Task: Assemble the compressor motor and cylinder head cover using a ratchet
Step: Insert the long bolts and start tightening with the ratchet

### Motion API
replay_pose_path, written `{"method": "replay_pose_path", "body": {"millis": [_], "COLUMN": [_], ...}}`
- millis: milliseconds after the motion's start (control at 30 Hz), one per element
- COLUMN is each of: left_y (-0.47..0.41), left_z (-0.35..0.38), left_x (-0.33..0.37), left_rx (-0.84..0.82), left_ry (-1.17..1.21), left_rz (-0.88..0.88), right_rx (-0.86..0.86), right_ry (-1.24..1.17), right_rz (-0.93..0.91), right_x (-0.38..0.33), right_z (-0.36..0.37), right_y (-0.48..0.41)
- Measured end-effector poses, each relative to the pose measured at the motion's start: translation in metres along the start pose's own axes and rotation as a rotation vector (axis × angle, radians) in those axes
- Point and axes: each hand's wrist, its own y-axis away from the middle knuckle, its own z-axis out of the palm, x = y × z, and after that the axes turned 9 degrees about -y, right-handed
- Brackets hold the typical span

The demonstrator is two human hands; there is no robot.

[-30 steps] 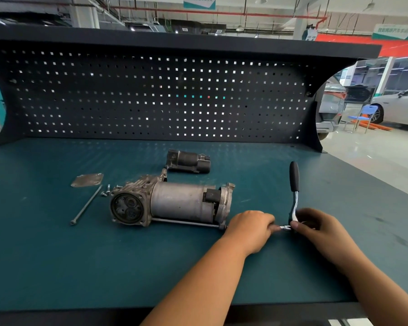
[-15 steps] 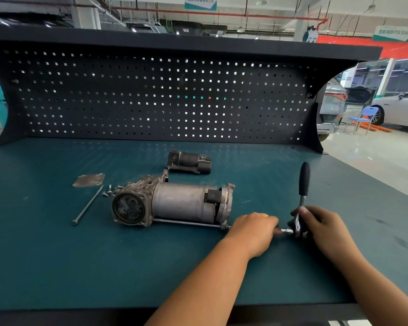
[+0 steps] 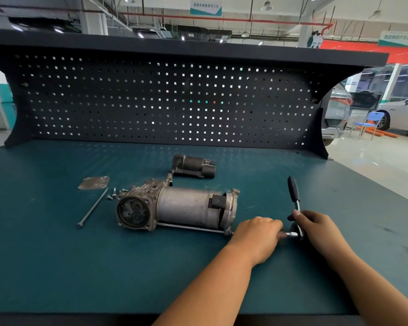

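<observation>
On dark teal counter [image 3: 57,267], lying on its side: grey cylindrical metal compressor motor [image 3: 186,208]. At its right end: left grip [image 3: 257,236] pinching chrome socket extension [image 3: 292,235]. Right grip [image 3: 320,231] curled round shank of black-handled chrome ratchet [image 3: 293,190], handle pointing away. Left of motor: flat grey cover plate [image 3: 93,183].

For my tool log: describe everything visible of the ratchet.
The ratchet has a black grip pointing away from the person and a metal shank down to its head. A short metal extension runs left from the head toward the compressor. The right hand grips the shank near the head; the left hand holds the extension.
</observation>
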Motion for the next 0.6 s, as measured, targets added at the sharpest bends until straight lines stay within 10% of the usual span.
{"method": "replay_pose_path", "body": {"millis": [600], "left_y": [-0.003], "left_z": [0.001], "left_x": [-0.001], "left_rx": [-0.041], "left_ry": [-0.049], "left_rz": [-0.028], "right_rx": [-0.15], "right_ry": [-0.369], "right_rz": [-0.216], "right_x": [0.007], "right_z": [-0.026], "right_y": [0.023]}}
